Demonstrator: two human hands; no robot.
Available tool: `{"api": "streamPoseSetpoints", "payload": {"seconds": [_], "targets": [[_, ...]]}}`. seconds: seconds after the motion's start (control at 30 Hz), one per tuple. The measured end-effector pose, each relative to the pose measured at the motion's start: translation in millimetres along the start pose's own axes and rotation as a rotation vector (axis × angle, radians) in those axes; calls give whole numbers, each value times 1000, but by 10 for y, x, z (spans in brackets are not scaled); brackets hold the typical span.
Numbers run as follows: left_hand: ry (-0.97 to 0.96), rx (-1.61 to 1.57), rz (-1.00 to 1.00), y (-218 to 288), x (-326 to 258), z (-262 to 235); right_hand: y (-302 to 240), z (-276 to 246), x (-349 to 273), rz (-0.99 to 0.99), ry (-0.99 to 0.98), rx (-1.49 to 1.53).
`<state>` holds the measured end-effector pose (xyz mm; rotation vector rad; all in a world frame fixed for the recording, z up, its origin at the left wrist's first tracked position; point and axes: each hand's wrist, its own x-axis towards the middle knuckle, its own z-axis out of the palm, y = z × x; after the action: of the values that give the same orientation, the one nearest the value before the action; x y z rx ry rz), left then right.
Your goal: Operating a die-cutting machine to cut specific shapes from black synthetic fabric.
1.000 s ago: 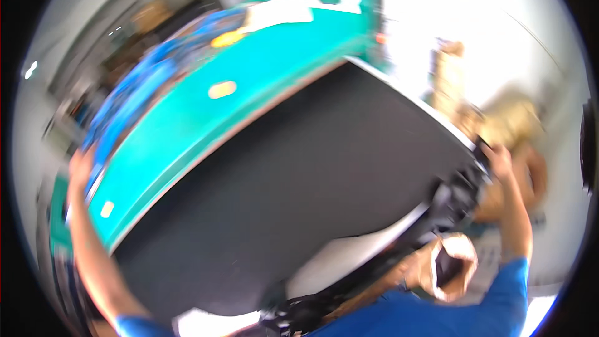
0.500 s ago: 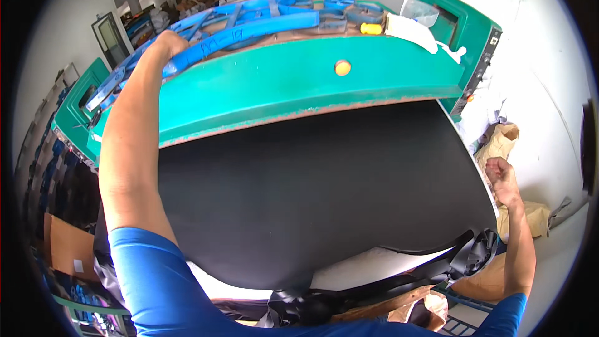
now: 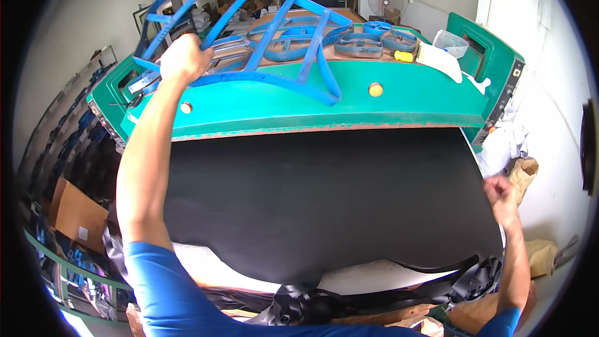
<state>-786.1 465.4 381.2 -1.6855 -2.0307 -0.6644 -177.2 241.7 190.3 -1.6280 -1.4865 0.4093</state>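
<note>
My left hand grips a large blue cutting die, an open frame with cross struts, by its left part. The die is tilted up, its lower edge over the green press beam. In front of the beam lies a broad black sheet, smooth like leather, with a ragged near edge. My right hand is at the sheet's right edge with fingers curled in; whether anything is between them is hidden.
Several smaller blue dies, including a round one, lie behind the beam beside a yellow-handled tool and a clear plastic container. Orange buttons sit on the beam. A cardboard box stands at left, a paper bag at right.
My left hand has lifted the blue die, tilting it upward off the smaller dies. My right hand stays by the sheet's right edge. The view has shifted, showing more of the room.
</note>
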Motion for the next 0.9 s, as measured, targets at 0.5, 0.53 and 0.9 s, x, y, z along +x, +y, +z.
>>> {"api": "streamPoseSetpoints", "payload": {"seconds": [0.5, 0.53, 0.9], "targets": [[386, -44, 1064, 662, -1322, -1812, -2396, 348, 162, -1232, 376, -554], [438, 0, 1224, 824, -1245, -1767, -2202, 133, 81, -1086, 423, -630], [400, -24, 1630, 2563, -1719, -1482, -1096, 379, -777, -57, -196, 484]]}}
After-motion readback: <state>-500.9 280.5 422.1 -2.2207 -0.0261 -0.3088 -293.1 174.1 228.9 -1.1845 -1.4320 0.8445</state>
